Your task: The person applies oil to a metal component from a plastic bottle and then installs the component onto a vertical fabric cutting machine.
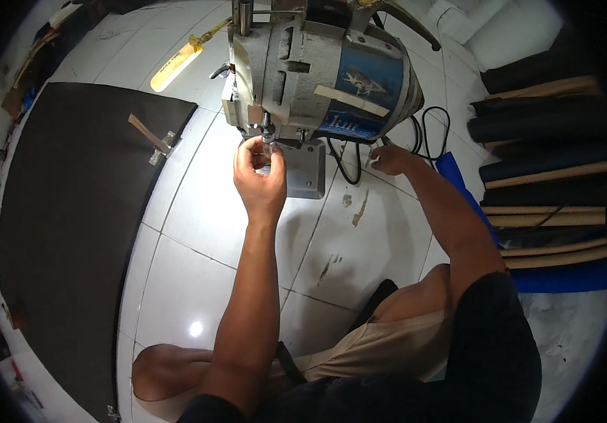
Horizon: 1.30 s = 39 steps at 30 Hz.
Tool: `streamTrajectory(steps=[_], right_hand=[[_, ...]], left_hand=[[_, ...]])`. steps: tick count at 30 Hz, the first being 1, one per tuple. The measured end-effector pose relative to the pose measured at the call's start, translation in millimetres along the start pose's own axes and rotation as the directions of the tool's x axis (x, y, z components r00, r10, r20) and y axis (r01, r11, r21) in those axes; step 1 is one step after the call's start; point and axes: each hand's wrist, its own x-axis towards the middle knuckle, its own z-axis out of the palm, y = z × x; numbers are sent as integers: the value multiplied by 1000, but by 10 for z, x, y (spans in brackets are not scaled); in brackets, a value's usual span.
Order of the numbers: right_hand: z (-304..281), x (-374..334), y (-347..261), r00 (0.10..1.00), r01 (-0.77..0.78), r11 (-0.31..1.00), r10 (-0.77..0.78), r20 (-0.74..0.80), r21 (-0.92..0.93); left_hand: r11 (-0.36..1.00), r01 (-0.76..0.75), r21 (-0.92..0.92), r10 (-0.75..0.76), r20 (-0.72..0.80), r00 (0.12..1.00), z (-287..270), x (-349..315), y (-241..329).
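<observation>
Person sits on white tile floor w/ a grey-and-blue cutting machine standing just beyond the hands. Left hand is up at its lower front, fingers pinching a small metal part there. Right hand reaches behind the machine's right side near black cable; can't tell its grip. Dark fabric sheet lies left, fabric rolls stacked right.

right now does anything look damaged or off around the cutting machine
The white tile floor has dark scuffs or chipped patches just right of the machine's base plate. A strip of tape is stuck across the blue motor housing.
</observation>
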Motion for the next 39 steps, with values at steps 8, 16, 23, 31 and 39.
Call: streamTrajectory(steps=[8, 16, 23, 31, 39], right_hand=[[28, 91, 20, 999, 24, 1000, -24, -25, -10], [47, -75, -184, 986, 123, 992, -119, 115, -35], [14, -724, -1401, 845, 516, 763, -382, -373, 389], [-294, -724, -1957, 652, 712, 407, -83, -753, 572], [-286, -639, -2070, 575, 801, 277, -114, -810, 530]], left_hand=[[999, -49, 4, 49, 40, 998, -22, 57, -2], [996, 51, -80, -41, 123, 992, 11, 49, 112], [999, -4, -39, 9, 131, 991, 3, 76, 190], [999, -32, -16, 34, 134, 990, -4, 82, 264], [997, -28, 75, 16, 162, 987, -83, 110, 268]])
